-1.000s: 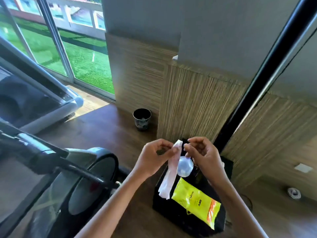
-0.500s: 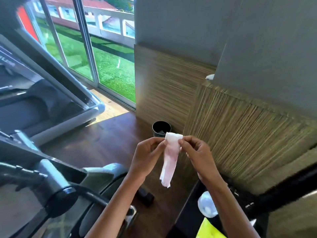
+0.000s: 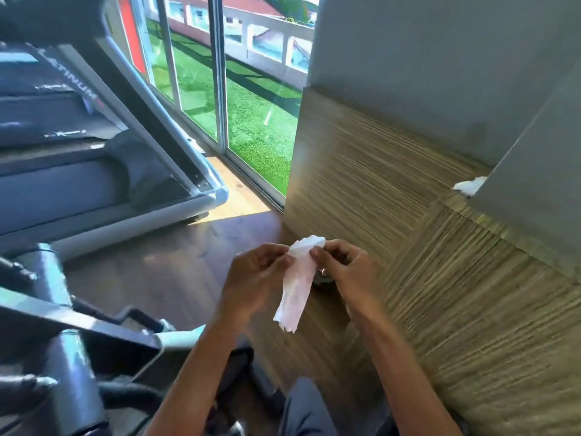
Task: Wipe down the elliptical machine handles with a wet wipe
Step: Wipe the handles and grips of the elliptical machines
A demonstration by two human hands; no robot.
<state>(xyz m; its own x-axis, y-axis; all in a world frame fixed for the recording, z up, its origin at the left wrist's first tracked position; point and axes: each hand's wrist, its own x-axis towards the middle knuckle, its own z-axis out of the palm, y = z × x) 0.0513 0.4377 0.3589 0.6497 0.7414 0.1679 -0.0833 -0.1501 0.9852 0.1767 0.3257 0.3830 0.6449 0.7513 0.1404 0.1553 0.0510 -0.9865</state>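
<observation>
Beside the elliptical machine (image 3: 63, 325), your left hand (image 3: 254, 275) and right hand (image 3: 345, 272) pinched the top of the hanging wet wipe (image 3: 297, 291), now carried away from its pack and seemingly ready to unfold for wiping.

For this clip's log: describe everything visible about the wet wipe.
The wet wipe is a thin, white, faintly pinkish sheet, folded into a narrow, crumpled strip. It hangs roughly upright in mid-air above the wooden floor. Its bunched top end is pinched between the left hand and the right hand, one at each side. The ragged lower end dangles free, touching nothing.
</observation>
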